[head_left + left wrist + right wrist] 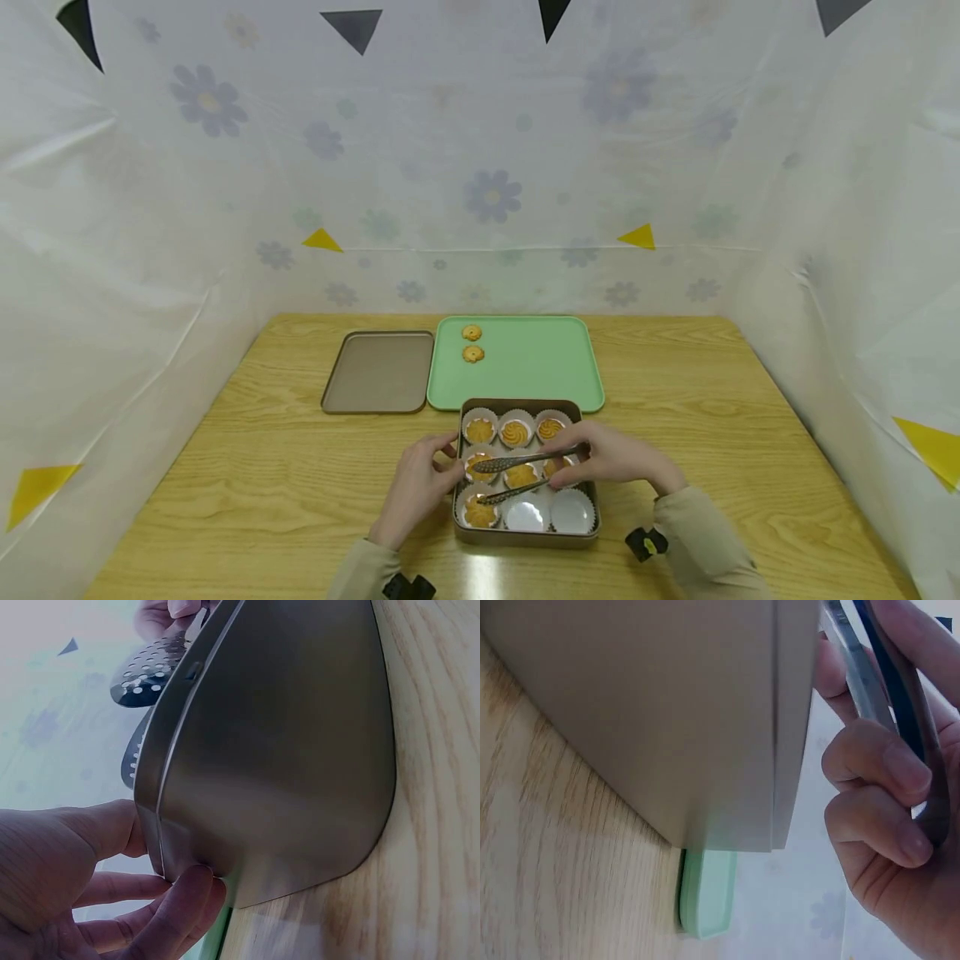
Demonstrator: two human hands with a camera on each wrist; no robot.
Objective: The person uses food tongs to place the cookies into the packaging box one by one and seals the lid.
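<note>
A rectangular metal tin (525,540) holds several cookies in white paper cups. The front-middle cup (527,512) and front-right cup (572,511) hold no cookie. My left hand (420,482) holds the tin's left side, its thumb at the rim and its fingers bent against the outer wall (285,750) near the far corner. Above the tin, my right hand (611,454) grips metal tongs (525,458) with perforated ends. Their arms are spread, and the tips lie over the left column, near the front-left cookie (480,511). In the right wrist view, fingers (877,761) curl round the tongs' handle.
Behind the tin lies a green tray (532,358) bearing two small cookies (472,343) at its left. A flat brown tray (382,373) sits beside it on the wooden table (285,467). White patterned sheeting (487,125) encloses the back and sides.
</note>
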